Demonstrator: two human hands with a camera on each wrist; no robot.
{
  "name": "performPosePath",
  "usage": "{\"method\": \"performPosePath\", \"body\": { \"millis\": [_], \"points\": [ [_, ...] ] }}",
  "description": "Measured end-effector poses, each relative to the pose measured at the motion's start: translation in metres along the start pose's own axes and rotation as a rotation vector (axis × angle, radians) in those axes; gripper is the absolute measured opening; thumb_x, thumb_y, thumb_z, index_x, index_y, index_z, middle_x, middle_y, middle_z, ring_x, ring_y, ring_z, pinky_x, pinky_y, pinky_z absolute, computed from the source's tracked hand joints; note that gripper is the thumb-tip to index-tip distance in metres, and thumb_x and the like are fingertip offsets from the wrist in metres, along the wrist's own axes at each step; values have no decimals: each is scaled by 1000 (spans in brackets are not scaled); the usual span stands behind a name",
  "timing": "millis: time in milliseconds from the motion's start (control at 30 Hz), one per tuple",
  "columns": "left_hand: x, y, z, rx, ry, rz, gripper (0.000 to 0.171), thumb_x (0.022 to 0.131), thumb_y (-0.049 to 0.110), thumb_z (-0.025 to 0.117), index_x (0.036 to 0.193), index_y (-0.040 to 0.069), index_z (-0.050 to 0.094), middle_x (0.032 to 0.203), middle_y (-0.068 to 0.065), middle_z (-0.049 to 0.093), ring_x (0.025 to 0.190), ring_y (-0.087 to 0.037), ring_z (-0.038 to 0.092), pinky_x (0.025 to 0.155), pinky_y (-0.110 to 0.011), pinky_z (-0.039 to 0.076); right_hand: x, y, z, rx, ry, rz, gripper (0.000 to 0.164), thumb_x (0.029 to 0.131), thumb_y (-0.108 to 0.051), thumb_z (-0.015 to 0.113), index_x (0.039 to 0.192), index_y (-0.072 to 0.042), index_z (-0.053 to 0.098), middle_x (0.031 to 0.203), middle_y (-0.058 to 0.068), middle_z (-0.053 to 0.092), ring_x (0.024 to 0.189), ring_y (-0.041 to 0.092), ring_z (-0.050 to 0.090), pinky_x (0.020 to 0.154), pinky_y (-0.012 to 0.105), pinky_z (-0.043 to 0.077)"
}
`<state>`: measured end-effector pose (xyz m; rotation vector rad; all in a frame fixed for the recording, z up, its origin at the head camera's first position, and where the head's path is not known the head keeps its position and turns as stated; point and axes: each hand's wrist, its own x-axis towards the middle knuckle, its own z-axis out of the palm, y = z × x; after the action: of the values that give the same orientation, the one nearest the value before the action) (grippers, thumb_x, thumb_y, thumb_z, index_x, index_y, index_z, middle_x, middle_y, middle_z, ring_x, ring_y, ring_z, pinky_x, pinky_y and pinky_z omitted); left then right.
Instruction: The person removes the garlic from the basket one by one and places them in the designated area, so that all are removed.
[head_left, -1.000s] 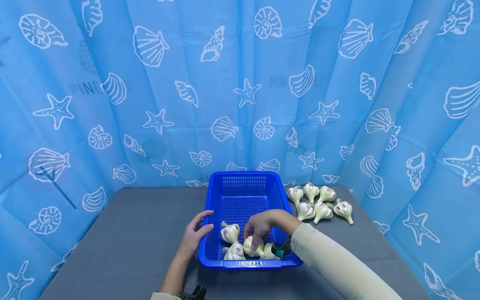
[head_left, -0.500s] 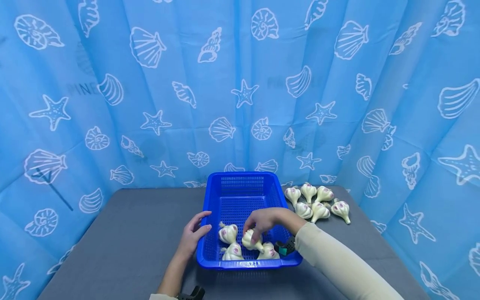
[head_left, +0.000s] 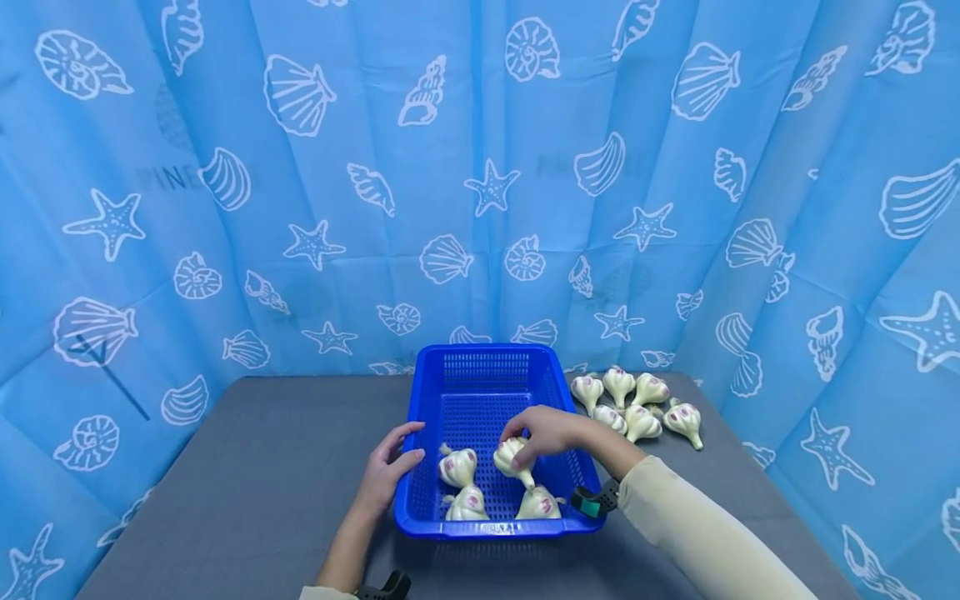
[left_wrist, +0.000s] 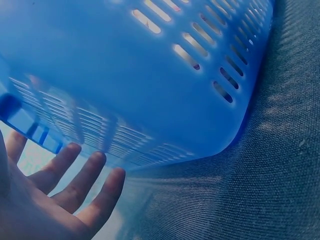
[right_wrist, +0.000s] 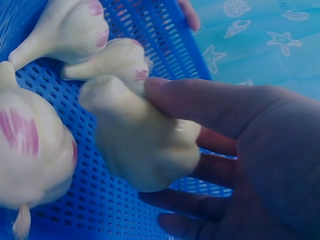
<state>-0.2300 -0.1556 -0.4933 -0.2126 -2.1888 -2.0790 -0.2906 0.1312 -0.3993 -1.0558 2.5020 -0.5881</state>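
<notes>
My right hand (head_left: 551,432) pinches a garlic bulb (right_wrist: 142,137) between thumb and fingers inside the blue plastic basket (head_left: 426,500). Its stem points toward the front of the basket in the head view. Three other garlic bulbs lie around it: one at the left (head_left: 458,468), one at the front left (head_left: 467,505) and one at the front right (head_left: 538,505). At the basket's left side, my left hand (head_left: 386,471) touches the rim with loosely extended fingers. The left wrist view shows those fingers (left_wrist: 107,192) against the outside of the slotted wall.
Several more garlic bulbs (head_left: 642,423) sit clustered on the grey tabletop (head_left: 300,467) to the right of the basket. Behind the table hangs a blue curtain (head_left: 480,208) with white shell and starfish prints.
My right hand has lifted the garlic bulb slightly and shifted it back and to the right, away from the front bulbs. The left hand stays at the basket's left rim.
</notes>
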Motion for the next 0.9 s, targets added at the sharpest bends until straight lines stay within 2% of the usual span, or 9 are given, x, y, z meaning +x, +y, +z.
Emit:
{"method": "performPosePath", "body": {
  "millis": [333, 500, 733, 900],
  "points": [
    [-3, 1, -3, -17, 3, 12, 41, 95, 14, 60, 135, 7, 54, 136, -25, 50, 116, -38, 54, 88, -51, 50, -20, 5, -1, 62, 246, -24, 36, 82, -25, 78, 113, -9, 70, 103, -1, 67, 88, 13, 59, 73, 30, 48],
    [-2, 0, -3, -22, 4, 9, 42, 94, 17, 62, 135, 9, 55, 136, -25, 50, 115, -38, 55, 87, -50, 50, -32, 1, -2, 75, 378, 0, 37, 84, -27, 77, 114, -9, 69, 102, -1, 66, 83, 15, 56, 69, 31, 47],
    [-1, -1, -1, -20, -1, 12, 43, 95, 17, 61, 136, 7, 53, 136, -25, 49, 116, -37, 54, 87, -50, 50, -44, 3, -4, 82, 529, 30, 42, 82, -25, 78, 118, -6, 68, 109, 7, 66, 89, 18, 57, 76, 41, 49],
    [0, 0, 0, -27, -4, 1, 44, 95, 17, 62, 137, 8, 53, 137, -24, 49, 117, -37, 54, 88, -50, 50, -52, 8, -2, 89, 637, 28, 42, 82, -24, 79, 119, -6, 67, 114, 10, 66, 95, 23, 60, 76, 42, 50]
  ]
}}
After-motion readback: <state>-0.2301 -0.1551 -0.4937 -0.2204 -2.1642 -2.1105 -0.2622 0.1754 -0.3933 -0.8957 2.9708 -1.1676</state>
